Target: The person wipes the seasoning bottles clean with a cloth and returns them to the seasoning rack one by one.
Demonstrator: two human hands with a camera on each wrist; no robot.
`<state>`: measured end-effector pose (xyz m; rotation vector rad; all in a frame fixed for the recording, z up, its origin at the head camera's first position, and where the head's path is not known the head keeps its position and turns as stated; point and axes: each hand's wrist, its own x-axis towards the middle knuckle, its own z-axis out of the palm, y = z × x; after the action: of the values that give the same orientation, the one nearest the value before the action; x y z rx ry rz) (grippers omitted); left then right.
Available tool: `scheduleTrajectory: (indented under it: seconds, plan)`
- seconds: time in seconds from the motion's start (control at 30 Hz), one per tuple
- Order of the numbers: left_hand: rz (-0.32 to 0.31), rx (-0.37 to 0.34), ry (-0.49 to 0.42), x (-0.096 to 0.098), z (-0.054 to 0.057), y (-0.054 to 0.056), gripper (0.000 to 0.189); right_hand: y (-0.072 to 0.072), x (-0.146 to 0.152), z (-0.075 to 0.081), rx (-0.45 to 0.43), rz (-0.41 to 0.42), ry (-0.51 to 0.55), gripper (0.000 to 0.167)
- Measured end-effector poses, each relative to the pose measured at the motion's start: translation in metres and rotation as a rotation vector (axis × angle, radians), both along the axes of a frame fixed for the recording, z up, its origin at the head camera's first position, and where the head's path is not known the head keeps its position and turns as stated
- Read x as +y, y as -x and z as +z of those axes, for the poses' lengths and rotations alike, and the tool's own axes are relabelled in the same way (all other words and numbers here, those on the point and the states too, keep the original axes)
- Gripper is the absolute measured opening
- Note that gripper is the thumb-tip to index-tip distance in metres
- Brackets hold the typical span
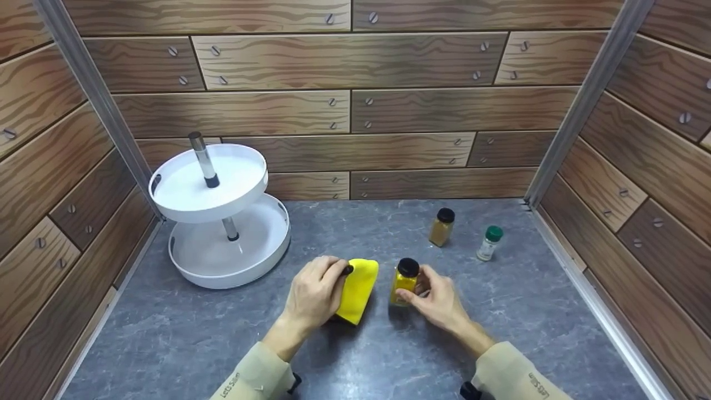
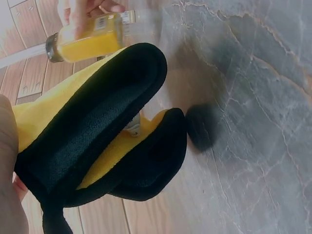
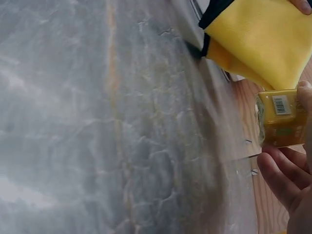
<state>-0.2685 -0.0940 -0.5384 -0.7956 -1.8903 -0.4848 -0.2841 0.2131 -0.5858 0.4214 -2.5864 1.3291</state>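
My left hand (image 1: 315, 289) grips a folded yellow cloth (image 1: 358, 289) by its upper part. In the left wrist view the cloth (image 2: 109, 163) shows dark edging and a dark strap, and it hangs in folds above the table. To its right, my right hand (image 1: 441, 303) holds a spice jar (image 1: 405, 283) with a black lid and yellow contents, thumb in front and fingers behind. The jar stands upright in the head view. A barcode label shows on the jar (image 3: 282, 114) in the right wrist view. A small gap separates cloth and jar.
A white two-tier tray stand (image 1: 222, 278) stands at the back left. At the back right are a black-lidded jar (image 1: 441, 230) with brown contents and a small green-capped bottle (image 1: 489, 247). Wood-patterned walls (image 1: 278, 114) enclose the grey table (image 1: 183, 344).
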Motion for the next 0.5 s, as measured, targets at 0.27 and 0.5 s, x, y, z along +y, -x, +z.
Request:
scheduleTrajectory:
  seconds: [0.27,0.5]
  plan:
    - [0.008,-0.005,-0.003,-0.003,0.0,0.0,0.014,-0.003,-0.002,-0.009,-0.012,0.081,-0.069,0.049]
    - [0.021,0.001,-0.003,-0.004,-0.001,-0.001,0.012,-0.003,-0.002,-0.014,-0.031,0.083,-0.132,0.052]
